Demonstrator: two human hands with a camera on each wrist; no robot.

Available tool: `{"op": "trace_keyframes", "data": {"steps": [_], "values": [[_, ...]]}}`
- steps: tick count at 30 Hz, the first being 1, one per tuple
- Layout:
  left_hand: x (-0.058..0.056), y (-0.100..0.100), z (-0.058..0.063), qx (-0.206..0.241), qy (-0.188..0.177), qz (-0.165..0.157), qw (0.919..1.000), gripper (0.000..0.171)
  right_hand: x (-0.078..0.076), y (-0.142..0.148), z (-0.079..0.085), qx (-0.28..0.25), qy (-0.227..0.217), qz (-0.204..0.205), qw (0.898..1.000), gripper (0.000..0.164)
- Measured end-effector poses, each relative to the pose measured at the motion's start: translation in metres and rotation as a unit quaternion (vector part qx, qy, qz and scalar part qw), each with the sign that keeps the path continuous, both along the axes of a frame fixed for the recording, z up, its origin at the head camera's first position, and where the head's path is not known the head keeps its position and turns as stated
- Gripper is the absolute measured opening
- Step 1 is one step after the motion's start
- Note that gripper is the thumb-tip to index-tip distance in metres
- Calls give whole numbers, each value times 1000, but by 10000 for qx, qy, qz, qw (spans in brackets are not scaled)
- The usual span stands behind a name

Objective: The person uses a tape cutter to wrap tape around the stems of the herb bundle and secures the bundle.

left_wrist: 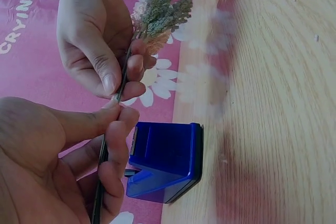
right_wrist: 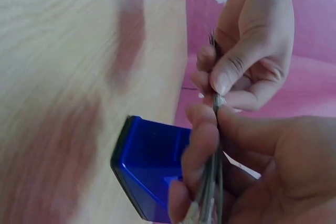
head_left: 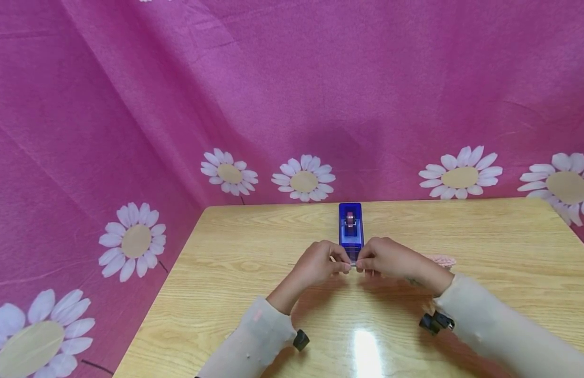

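A thin bundle of dark flower stems point(left_wrist: 98, 195) runs through both hands. My left hand point(head_left: 317, 264) pinches it between thumb and fingers, the lower stems lying across its curled fingers. Close beside it, my right hand point(head_left: 391, 257) grips the stems nearer the blooms. Green and pale pink flower heads point(left_wrist: 161, 17) stick out beyond the right hand in the left wrist view. Between the two thumbs, a small whitish wrap point(right_wrist: 219, 99), seemingly tape, shows on the stems. Just behind the hands stands a blue tape dispenser point(head_left: 351, 238) with a roll in it.
The wood-grain table point(head_left: 254, 231) carries the dispenser near its back edge. A pink cloth point(head_left: 282, 79) with white daisies hangs behind and at the left. Dark wrist cameras point(head_left: 433, 323) sit under the light sleeves.
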State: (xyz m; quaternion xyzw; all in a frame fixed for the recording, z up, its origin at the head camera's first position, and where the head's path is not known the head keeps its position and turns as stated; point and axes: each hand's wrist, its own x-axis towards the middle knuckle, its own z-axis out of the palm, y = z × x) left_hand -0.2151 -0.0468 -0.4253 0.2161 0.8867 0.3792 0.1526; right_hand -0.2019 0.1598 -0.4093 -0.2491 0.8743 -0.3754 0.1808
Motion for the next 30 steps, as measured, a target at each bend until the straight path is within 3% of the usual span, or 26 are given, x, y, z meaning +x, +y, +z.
{"op": "trace_keyframes", "data": {"steps": [7,12,19,24,30], "values": [[-1,-1,0,73,-176,-70,9998,14,7,-4,-6,166,480,-639,9967,17],[-1,-1,3,-122,-341,-183,9992,21,15,-9,-4,391,910,-891,9911,15],[-1,1,2,-350,-306,-223,9987,21,18,-11,-1,703,1127,-860,9874,16],[-3,2,-1,-366,-166,-178,9990,19,13,-11,3,948,1043,-669,9878,24],[-5,2,-3,-259,-108,-83,9996,17,7,-10,9,1122,787,-542,9891,17]]}}
